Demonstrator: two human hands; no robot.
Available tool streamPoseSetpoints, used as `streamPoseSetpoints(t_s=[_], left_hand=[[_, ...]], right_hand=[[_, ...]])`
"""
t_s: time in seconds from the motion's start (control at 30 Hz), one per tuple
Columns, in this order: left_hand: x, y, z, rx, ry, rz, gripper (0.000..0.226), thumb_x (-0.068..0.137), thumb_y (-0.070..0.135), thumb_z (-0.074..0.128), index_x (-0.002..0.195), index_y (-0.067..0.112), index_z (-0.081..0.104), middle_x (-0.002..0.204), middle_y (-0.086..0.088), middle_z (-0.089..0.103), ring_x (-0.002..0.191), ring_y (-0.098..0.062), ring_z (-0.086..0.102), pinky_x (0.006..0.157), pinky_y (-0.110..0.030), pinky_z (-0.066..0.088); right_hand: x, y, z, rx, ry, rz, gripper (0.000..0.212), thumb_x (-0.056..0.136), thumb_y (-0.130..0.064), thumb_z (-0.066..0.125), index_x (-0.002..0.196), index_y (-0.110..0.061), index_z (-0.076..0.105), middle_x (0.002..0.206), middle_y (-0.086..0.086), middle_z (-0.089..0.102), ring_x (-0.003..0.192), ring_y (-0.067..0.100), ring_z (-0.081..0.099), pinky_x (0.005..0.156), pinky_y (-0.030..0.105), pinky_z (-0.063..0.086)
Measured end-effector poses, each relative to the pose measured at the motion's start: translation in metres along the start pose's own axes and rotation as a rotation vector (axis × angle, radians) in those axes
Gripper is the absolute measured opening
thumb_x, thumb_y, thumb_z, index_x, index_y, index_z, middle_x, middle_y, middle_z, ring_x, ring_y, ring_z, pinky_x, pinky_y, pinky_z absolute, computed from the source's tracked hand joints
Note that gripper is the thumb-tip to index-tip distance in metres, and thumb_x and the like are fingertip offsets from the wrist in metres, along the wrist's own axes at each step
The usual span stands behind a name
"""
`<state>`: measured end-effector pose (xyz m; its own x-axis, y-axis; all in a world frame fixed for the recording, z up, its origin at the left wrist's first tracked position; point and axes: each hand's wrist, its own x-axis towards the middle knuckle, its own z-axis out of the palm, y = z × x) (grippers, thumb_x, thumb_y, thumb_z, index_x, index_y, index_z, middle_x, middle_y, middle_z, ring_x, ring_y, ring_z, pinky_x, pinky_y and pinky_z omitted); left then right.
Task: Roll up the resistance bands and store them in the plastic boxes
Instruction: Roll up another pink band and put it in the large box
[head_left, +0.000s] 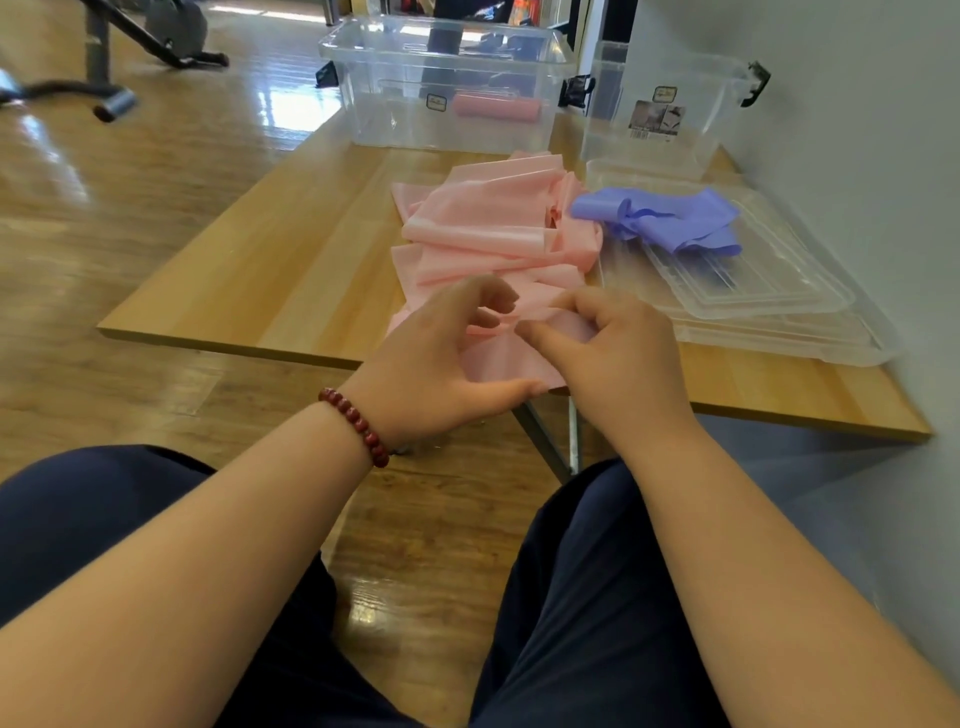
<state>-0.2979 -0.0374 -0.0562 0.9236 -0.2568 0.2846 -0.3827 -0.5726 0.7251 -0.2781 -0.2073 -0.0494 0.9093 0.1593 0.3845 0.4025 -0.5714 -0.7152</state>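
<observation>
Along the worktop edge at six o'clock, my left grip and right grip pinch the pink band, which runs toward twelve.

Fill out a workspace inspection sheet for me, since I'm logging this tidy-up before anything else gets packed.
Surface: pale wooden table.
Job's things: loose pink resistance band heaped mid-table; crumpled purple resistance band on stacked clear plastic lids; rolled pink band inside left clear plastic box; right clear plastic box looks empty.
Clutter: nothing seen.
Grippers: left hand and right hand both grip the loose band's near end.
Cables: nothing seen.
Surroundings: wood floor, black exercise frame, grey wall.
</observation>
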Motion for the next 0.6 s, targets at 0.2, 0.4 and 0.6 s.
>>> streamPoseSetpoints(t_s=[0.2, 0.4, 0.6], left_hand=[[-0.004, -0.006, -0.006, -0.029, 0.186, -0.011, 0.023, 0.093, 0.014, 0.061, 0.09, 0.037, 0.063, 0.091, 0.024, 0.063, 0.087, 0.012, 0.057, 0.077, -0.004, 0.041], [-0.004, -0.011, -0.007, -0.254, 0.34, -0.197, 0.015, 0.093, 0.023, 0.063, 0.086, 0.034, 0.069, 0.084, 0.019, 0.067, 0.077, 0.014, 0.057, 0.068, -0.005, 0.043], [-0.009, -0.016, -0.007, -0.346, 0.5, -0.247, 0.025, 0.091, 0.024, 0.067, 0.103, 0.046, 0.063, 0.079, -0.013, 0.069, 0.07, -0.005, 0.058, 0.067, -0.019, 0.046]], right_hand=[[0.001, 0.008, -0.004, 0.284, -0.075, 0.15, 0.01, 0.087, -0.029, 0.073, 0.077, -0.026, 0.071, 0.079, -0.005, 0.067, 0.08, 0.009, 0.061, 0.074, 0.027, 0.052], [-0.001, 0.012, -0.004, 0.494, -0.051, 0.268, 0.014, 0.091, -0.018, 0.067, 0.086, -0.03, 0.07, 0.095, -0.009, 0.071, 0.09, 0.007, 0.065, 0.074, 0.024, 0.054], [-0.005, 0.016, 0.004, 0.375, 0.12, 0.251, 0.024, 0.085, -0.028, 0.074, 0.098, -0.035, 0.056, 0.102, -0.01, 0.064, 0.093, 0.011, 0.063, 0.069, 0.025, 0.055]])
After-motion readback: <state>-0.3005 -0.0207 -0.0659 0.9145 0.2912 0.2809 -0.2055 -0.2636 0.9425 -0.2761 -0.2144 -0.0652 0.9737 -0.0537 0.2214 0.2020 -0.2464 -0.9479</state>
